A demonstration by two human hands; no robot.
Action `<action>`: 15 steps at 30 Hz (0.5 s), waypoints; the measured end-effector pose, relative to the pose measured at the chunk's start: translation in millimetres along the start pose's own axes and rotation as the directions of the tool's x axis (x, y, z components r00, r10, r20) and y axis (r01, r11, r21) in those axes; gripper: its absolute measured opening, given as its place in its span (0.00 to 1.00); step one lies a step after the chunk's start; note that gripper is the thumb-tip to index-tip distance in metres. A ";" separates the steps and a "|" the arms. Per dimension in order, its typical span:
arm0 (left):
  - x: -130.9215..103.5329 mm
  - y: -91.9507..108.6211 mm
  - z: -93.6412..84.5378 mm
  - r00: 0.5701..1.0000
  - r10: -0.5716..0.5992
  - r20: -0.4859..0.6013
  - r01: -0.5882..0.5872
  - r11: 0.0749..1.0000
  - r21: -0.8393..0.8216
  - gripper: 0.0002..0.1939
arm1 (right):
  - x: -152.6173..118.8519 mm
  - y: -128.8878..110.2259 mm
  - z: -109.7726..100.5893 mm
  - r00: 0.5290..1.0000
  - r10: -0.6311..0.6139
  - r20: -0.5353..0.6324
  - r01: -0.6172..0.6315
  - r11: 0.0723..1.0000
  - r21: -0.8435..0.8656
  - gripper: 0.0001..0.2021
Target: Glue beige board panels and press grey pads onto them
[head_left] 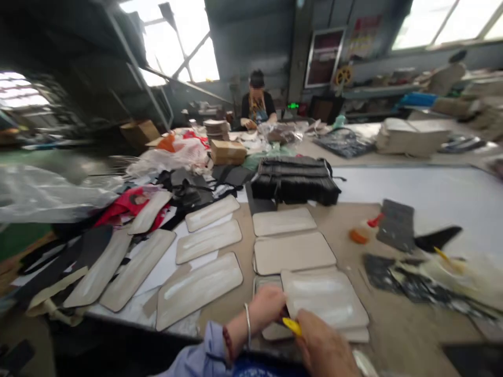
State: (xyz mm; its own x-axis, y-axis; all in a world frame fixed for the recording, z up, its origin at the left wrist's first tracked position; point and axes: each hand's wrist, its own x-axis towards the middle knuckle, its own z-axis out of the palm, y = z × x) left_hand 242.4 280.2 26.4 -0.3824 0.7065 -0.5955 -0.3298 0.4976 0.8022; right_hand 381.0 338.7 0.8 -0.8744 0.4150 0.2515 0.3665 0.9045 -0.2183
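At the table's near edge, my left hand, with a bracelet on its wrist, has its fingers bent down at the left edge of a beige panel with a wet-looking, shiny top. Whether it pinches that edge is blurred. My right hand is closed around a yellow-handled tool, whose far end is hidden near my left hand. Beyond lie more beige panels in stacks. To the left, several separate panels with whitish streaks lie flat.
An orange-filled bottle with a red tip stands right of the stacks, near dark pieces. Black bundled material lies behind. Plastic bags and fabric cover the left. A person sits across the table.
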 end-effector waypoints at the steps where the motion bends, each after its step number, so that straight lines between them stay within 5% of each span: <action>1: -3.5 8.4 1.0 0.998 -0.028 0.053 0.028 1.000 -0.005 0.12 | -12.8 1.1 -5.6 0.993 0.037 0.114 -0.037 0.999 -0.002 0.06; 3: -4.9 26.6 1.5 0.990 -0.036 0.138 0.041 0.999 -0.034 0.10 | -32.7 8.2 -12.2 0.951 0.081 0.299 -0.084 0.996 -0.003 0.06; 5: -4.4 41.4 1.9 0.984 -0.045 0.174 0.053 0.998 -0.039 0.11 | -49.5 18.9 -6.7 0.926 0.113 0.360 -0.109 0.994 -0.033 0.09; 11: -8.9 52.3 13.6 0.974 -0.031 0.224 0.045 0.997 -0.055 0.09 | -83.2 67.8 84.3 0.997 -0.033 0.066 0.038 0.997 -0.071 0.24; 15: 3.9 45.4 24.3 0.970 -0.042 0.238 0.068 0.993 -0.100 0.07 | -74.5 96.4 135.3 0.992 -0.082 0.095 0.075 0.995 0.070 0.23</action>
State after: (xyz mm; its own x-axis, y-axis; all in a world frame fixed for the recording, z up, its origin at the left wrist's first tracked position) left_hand 246.9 317.8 61.4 -0.1515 0.7842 -0.6017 -0.4400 0.4916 0.7515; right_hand 438.5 381.6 -166.6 -0.9277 0.3286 0.1775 0.2766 0.9239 -0.2646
